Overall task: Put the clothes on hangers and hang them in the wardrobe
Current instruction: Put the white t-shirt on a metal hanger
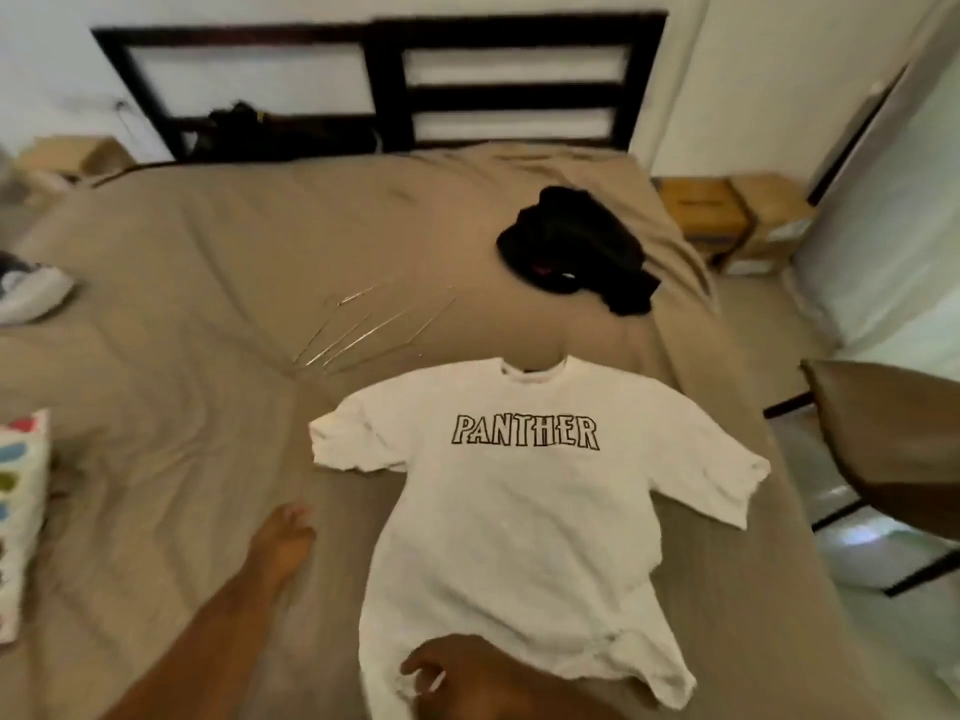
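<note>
Bed [208, 252], tan sheet, taking up most of the view. White T-shirt [519, 511] is lying flat on the near right part of it, front up, "PANTHER" printed across the chest. Collar is pointing toward the headboard [387, 85] and both short sleeves are spreading out to the sides. The hem is bunching at the near edge.

Right hand [441, 672] is sitting at the hem, low in the frame. Its fingers are curling inward, and a sliver of white is showing between them. The frame is blurred here, so it is probably pinching the fabric rather than just resting on it.

Left hand [283, 537] is reaching forward over the sheet just to the left of the shirt, clear of the cloth. Fingers are lying straight and close together, holding nothing.

Wire hangers [363, 330] are lying in a loose fan on the sheet beyond the shirt's left-hand sleeve, apart from it. A heap of black clothes [582, 252] is sitting further up the bed, near the right edge.

Cardboard boxes [727, 215] are standing on the floor past the bed's far right corner. A brown chair [883, 449] is showing at the right edge. A spotted cushion [21, 511] is showing at the left edge.
</note>
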Tool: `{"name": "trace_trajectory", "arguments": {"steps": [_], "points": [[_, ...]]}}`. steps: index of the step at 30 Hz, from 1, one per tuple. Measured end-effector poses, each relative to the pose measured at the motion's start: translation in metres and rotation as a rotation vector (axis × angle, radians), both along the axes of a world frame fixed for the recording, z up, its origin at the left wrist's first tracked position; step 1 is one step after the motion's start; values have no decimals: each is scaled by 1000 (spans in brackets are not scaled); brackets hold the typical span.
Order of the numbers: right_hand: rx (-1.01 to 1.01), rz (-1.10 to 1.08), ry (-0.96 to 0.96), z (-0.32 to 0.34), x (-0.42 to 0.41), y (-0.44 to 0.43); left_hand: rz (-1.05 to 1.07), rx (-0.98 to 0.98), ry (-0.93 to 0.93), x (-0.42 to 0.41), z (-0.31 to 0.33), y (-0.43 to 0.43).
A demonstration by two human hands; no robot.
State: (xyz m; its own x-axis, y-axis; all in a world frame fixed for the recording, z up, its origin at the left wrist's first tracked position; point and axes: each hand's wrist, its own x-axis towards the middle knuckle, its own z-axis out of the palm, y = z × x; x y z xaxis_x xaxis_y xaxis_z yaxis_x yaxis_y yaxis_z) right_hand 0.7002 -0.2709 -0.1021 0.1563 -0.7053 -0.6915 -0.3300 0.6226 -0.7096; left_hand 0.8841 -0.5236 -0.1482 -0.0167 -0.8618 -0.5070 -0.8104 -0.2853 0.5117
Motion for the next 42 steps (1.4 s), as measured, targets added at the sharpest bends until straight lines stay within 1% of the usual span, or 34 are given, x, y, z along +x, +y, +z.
{"name": "trace_trajectory", "arguments": {"steps": [1, 3, 5, 6, 7, 8, 10, 11, 12, 13, 14, 15, 17, 19, 20, 22, 23, 24, 25, 26, 28, 29, 30, 32, 34, 36, 37, 38, 39, 40, 41, 42], "points": [[-2, 20, 27, -6, -5, 4, -20, 54, 14, 1, -6, 22], [12, -29, 120, -35, -27, 20, -48, 197, -2, 13, -40, 71], [80, -154, 168, -56, -59, 37, -77, 290, 8, 11, -52, 100], [105, -242, 204, -69, -76, 48, -80, 323, 44, 7, -58, 109], [139, -330, 256, -79, -94, 57, -70, 345, 68, 4, -63, 117], [145, -429, 351, -90, -111, 68, -49, 375, 67, 7, -78, 125], [152, -665, 552, -110, -148, 89, -13, 350, 52, 12, -114, 136], [176, -749, 635, -120, -165, 99, 2, 317, 44, 9, -120, 141], [235, -780, 687, -131, -179, 110, 22, 302, 35, 1, -115, 146], [315, -772, 684, -144, -191, 122, 52, 304, 23, -9, -107, 152], [366, -768, 624, -153, -199, 129, 78, 312, 30, -19, -99, 155], [375, -783, 519, -159, -203, 134, 104, 321, 48, -28, -96, 160], [353, -757, 368, -162, -205, 136, 144, 315, 89, -43, -86, 168], [330, -675, 287, -154, -205, 132, 135, 271, 125, -60, -68, 176], [301, -664, 267, -149, -204, 130, 102, 238, 179, -69, -61, 179], [222, -743, 233, -137, -205, 124, 70, 184, 283, -77, -52, 179], [193, -802, 205, -130, -206, 124, 67, 168, 285, -79, -49, 180], [175, -856, 178, -125, -208, 125, 55, 158, 244, -76, -49, 180], [181, -881, 187, -124, -211, 130, 51, 167, 160, -70, -50, 181], [215, -870, 246, -127, -214, 139, 49, 190, 27, -60, -54, 183], [340, -772, 395, -133, -221, 166, 7, 306, -241, -37, -65, 191], [418, -719, 428, -137, -223, 181, -46, 378, -345, -29, -66, 197], [476, -679, 417, -141, -225, 194, -101, 420, -417, -22, -69, 202], [515, -659, 335, -145, -226, 207, -116, 443, -495, -15, -72, 207], [515, -633, 276, -144, -228, 207, -42, 412, -535, -21, -74, 209], [496, -532, 303, -141, -234, 199, 21, 327, -585, -41, -69, 208], [474, -477, 344, -135, -239, 192, 20, 259, -593, -56, -63, 207], [443, -465, 388, -129, -248, 183, -10, 186, -561, -74, -58, 207], [398, -516, 407, -124, -257, 174, -73, 107, -494, -92, -55, 208], [346, -639, 368, -119, -269, 162, -180, 28, -399, -112, -54, 210], [303, -833, 253, -115, -280, 150, -323, -52, -303, -133, -55, 215], [273, -1038, 94, -110, -292, 136, -467, -126, -197, -151, -59, 223]]}}
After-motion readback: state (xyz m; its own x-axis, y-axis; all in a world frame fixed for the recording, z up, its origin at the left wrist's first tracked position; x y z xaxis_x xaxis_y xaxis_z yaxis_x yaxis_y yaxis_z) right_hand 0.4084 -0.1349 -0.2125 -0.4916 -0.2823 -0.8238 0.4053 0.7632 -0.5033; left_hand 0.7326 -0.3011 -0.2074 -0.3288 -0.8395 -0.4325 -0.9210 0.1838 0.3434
